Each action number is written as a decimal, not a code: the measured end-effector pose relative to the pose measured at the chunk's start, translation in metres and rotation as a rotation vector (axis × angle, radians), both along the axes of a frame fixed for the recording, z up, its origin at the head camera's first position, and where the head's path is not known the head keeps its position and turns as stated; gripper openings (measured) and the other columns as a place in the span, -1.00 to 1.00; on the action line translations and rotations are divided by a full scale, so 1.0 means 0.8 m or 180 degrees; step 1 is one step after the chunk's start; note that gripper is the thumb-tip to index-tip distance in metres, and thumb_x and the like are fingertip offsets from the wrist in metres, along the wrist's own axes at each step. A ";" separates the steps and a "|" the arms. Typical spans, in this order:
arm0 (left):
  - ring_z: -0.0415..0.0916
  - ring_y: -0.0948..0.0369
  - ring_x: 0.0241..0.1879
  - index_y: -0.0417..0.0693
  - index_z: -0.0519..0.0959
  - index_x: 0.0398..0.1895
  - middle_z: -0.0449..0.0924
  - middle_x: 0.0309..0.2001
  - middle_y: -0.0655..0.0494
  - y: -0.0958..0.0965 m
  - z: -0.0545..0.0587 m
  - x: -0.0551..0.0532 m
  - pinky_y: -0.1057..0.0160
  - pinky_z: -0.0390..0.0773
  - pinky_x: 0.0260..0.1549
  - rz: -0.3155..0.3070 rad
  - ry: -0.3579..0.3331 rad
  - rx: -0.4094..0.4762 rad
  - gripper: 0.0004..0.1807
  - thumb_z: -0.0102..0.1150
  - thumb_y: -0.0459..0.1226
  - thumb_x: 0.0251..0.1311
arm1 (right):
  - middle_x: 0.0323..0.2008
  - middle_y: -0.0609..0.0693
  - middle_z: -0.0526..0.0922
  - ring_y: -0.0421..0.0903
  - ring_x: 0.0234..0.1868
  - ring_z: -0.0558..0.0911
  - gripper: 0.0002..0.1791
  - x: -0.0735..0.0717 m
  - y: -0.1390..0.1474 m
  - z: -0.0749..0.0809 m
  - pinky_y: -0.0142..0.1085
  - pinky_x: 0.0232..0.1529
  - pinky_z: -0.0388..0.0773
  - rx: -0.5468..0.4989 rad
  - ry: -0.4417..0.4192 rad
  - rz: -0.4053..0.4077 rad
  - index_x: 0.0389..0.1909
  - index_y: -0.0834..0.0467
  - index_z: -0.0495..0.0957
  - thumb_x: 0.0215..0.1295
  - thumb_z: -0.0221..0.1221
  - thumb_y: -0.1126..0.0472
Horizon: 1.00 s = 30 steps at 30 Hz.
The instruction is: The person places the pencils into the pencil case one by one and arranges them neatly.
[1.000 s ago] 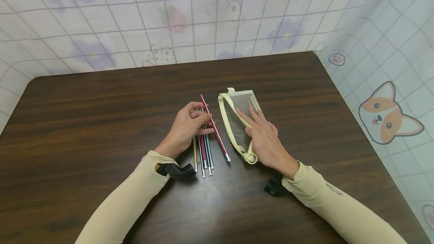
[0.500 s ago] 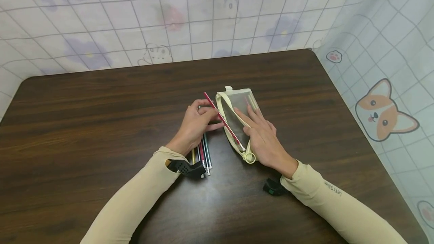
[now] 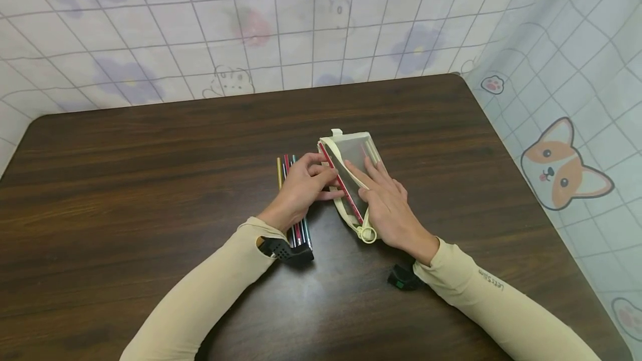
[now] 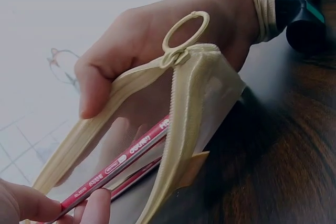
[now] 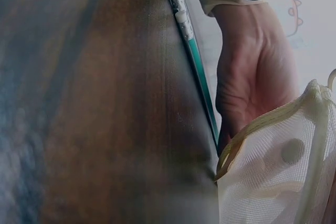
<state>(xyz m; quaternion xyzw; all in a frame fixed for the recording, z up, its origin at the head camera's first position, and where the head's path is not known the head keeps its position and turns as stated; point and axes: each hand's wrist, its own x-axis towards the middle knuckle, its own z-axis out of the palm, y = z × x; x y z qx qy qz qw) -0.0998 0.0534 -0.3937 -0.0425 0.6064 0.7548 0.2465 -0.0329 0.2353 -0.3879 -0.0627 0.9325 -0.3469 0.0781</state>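
My left hand pinches a red pencil between thumb and fingers, its eraser end inside a cream mesh pencil case. The case lies unzipped, and in the head view the pencil runs lengthwise along its mouth. Below it in the left wrist view a second red shaft shows inside. My right hand lies over the case with fingers extended, its thumb hooked over the zipper edge and holding the mouth apart. A ring zipper pull hangs at the near end.
Several coloured pencils lie side by side on the dark wooden table, partly hidden under my left hand and wrist camera. A green pencil from that group shows in the right wrist view. A patterned cloth hangs behind the table.
My left hand has carried the red pencil rightward from above the other pencils and lowered it into the mouth of the case. My right hand has stayed on the case.
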 end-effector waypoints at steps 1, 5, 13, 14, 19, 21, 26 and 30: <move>0.63 0.23 -0.32 -0.26 0.28 0.34 0.56 -0.25 0.05 0.002 0.000 0.000 0.15 0.86 -0.19 -0.0019 0.0013 0.0014 -0.53 0.09 -0.48 0.41 | 0.70 0.03 -0.10 0.22 0.71 -0.11 -0.36 0.000 0.000 0.000 0.45 0.55 -0.12 0.0002 -0.0002 0.0001 0.62 -0.32 0.10 0.57 -0.33 0.10; 0.69 0.25 -0.38 -0.28 0.25 0.36 0.57 -0.22 0.02 0.009 -0.001 0.002 0.19 0.85 -0.19 -0.0102 0.0014 0.0045 -0.51 0.10 -0.47 0.43 | 0.69 0.04 -0.09 0.23 0.71 -0.09 -0.35 0.000 0.000 0.000 0.46 0.55 -0.10 0.0025 0.0029 0.0011 0.61 -0.32 0.11 0.56 -0.33 0.11; 0.70 0.22 -0.30 -0.28 0.31 0.39 0.60 -0.12 -0.06 0.012 0.000 0.005 0.17 0.85 -0.15 -0.0227 0.0043 -0.0125 -0.49 0.14 -0.44 0.41 | 0.69 0.06 -0.07 0.24 0.71 -0.09 -0.35 0.001 0.002 -0.001 0.47 0.54 -0.08 0.0031 0.0107 0.0045 0.62 -0.30 0.10 0.57 -0.37 0.12; 0.70 0.21 -0.28 -0.28 0.32 0.39 0.60 -0.11 -0.07 0.011 0.000 0.005 0.15 0.85 -0.14 -0.0230 0.0052 -0.0124 -0.49 0.13 -0.45 0.40 | 0.69 0.06 -0.06 0.24 0.71 -0.10 -0.36 0.001 0.002 0.000 0.47 0.54 -0.09 0.0000 0.0097 0.0032 0.62 -0.31 0.10 0.59 -0.37 0.12; 0.67 0.13 -0.20 -0.24 0.36 0.38 0.60 -0.10 -0.13 -0.003 0.004 0.007 0.11 0.85 -0.11 -0.0175 0.0114 -0.0183 -0.49 0.11 -0.46 0.38 | 0.69 0.08 -0.04 0.24 0.71 -0.09 -0.36 0.000 0.005 0.001 0.47 0.53 -0.08 0.0006 0.0110 0.0003 0.62 -0.30 0.09 0.59 -0.36 0.13; 0.66 0.14 -0.17 -0.23 0.36 0.38 0.60 -0.10 -0.13 -0.009 0.008 0.007 0.13 0.85 -0.10 -0.0151 0.0137 -0.0233 -0.50 0.11 -0.45 0.38 | 0.69 0.07 -0.03 0.24 0.71 -0.09 -0.36 0.000 0.005 0.002 0.45 0.54 -0.06 0.0005 0.0113 -0.0014 0.62 -0.30 0.09 0.59 -0.36 0.12; 0.65 0.14 -0.17 -0.23 0.36 0.39 0.60 -0.08 -0.14 -0.024 0.015 0.007 0.10 0.85 -0.09 -0.0131 0.0183 -0.0264 -0.49 0.11 -0.43 0.38 | 0.68 0.08 0.01 0.24 0.71 -0.06 -0.37 -0.001 0.005 0.003 0.44 0.54 -0.05 -0.0026 0.0152 -0.0050 0.63 -0.28 0.09 0.59 -0.34 0.11; 0.66 0.09 -0.12 -0.22 0.35 0.40 0.60 -0.03 -0.21 -0.042 0.020 0.008 0.08 0.85 -0.08 -0.0110 0.0219 -0.0293 -0.49 0.11 -0.42 0.40 | 0.67 0.09 0.02 0.25 0.70 -0.04 -0.36 -0.001 0.004 0.004 0.43 0.55 -0.04 -0.0066 0.0201 -0.0052 0.63 -0.27 0.09 0.59 -0.34 0.12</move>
